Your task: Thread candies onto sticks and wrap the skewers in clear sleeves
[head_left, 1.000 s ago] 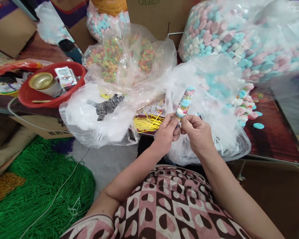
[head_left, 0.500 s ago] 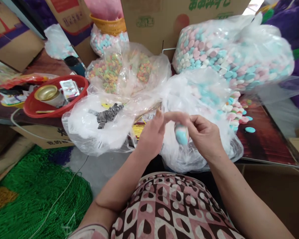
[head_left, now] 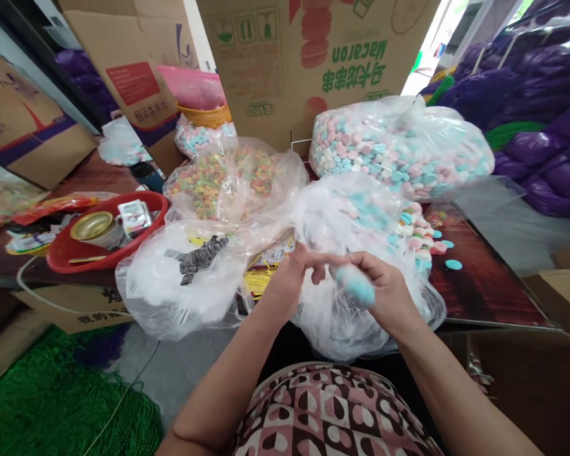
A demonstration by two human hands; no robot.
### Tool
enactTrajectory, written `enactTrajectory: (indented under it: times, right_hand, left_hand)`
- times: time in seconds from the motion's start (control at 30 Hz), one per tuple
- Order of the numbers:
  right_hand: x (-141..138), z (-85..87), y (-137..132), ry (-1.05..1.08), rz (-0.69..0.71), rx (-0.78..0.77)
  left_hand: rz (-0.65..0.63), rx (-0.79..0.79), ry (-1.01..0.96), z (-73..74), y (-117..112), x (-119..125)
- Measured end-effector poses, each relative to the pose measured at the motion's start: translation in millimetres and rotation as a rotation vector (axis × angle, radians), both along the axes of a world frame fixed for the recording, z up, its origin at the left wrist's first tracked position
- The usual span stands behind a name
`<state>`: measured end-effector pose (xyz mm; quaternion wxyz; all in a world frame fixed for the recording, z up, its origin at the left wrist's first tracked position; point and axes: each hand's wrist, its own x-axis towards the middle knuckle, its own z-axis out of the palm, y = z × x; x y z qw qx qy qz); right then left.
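My right hand (head_left: 384,288) is closed, its thumb and fingers pinched together at the top of a small pouch of blue and pink pieces (head_left: 356,286). The pouch is smeared by motion and slants down below the fingertips. My left hand (head_left: 289,272) has its index finger stretched across to the right fingertips, other fingers partly bent. Whether a thin tie runs between the hands is too small to tell. Beneath both hands lies a heap of clear plastic bags (head_left: 361,332). Left of them, a grey striped bundle (head_left: 203,258) rests on a white-filled bag (head_left: 161,297).
Behind stand a large bag of pastel candies (head_left: 399,149) and a bag of colourful rings (head_left: 204,183). Loose candies (head_left: 420,234) lie on the red-brown table (head_left: 494,278) at right. A red basin (head_left: 61,256) sits left, and a cardboard box (head_left: 270,57) rises at the back.
The view has tilted up, so things sit lower in it. The pouch hung downward before; now it is swung out to the right and blurred. Both hands stay close together.
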<state>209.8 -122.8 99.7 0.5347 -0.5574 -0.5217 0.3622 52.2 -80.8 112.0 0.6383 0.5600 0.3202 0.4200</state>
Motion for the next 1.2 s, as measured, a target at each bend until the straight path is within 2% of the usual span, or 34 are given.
enactTrajectory:
  times: [0.07,0.17,0.27,0.33,0.4,0.5,0.57,0.67,0.77,0.87,0.93,1.07,1.2]
  right_hand:
    - [5.9,-2.8,0.1,0.013,-0.04,0.014]
    - [12.8,-6.3,-3.7,0.014,-0.057,0.024]
    - [16.6,-11.7,-11.2,0.026,-0.007,0.012]
    - [18.6,-15.9,-15.9,0.081,0.036,-0.016]
    - [21.1,-19.6,-19.7,0.172,0.076,-0.046]
    - [26.8,-24.0,-25.1,0.347,0.119,-0.038]
    - [31.6,-27.4,-30.7,0.453,0.131,-0.031]
    - [40.0,-36.5,-45.3,0.581,0.096,-0.099]
    - [53.4,-52.5,-69.5,0.683,-0.1,-0.117]
    - [80.3,-76.4,-104.4,0.719,-0.346,-0.101]
    - [107.0,-97.6,-131.8,0.676,-0.52,-0.116]
    - [167.0,-146.5,-180.3,0.458,-0.957,-0.119]
    - [213.4,-179.9,-200.3,0.252,-1.098,-0.117]
  left_hand:
    - [-0.049,0.066,0.138,-2.4,-5.4,3.8]
    - [-0.021,0.127,0.29,-10.1,-10.5,12.7]
    - [-0.002,0.047,0.259,-16.3,-10.1,21.0]
    - [-0.051,-0.008,0.197,-17.4,-8.5,24.0]
    - [-0.102,0.011,0.189,-16.6,-7.1,24.9]
    - [-0.164,0.22,0.299,-14.8,-6.6,25.9]
    - [-0.187,0.459,0.4,-15.7,-9.2,29.8]
    - [-0.194,0.777,0.545,-22.0,-21.7,43.0]
    - [-0.303,0.891,0.585,-31.4,-40.4,58.9]
    - [-0.467,0.885,0.562,-39.7,-52.6,67.0]
    - [-0.519,0.867,0.575,-43.8,-54.4,66.6]
    - [-0.505,0.823,0.583,-50.5,-49.2,60.2]
    - [-0.424,0.832,0.596,-57.6,-42.6,55.6]
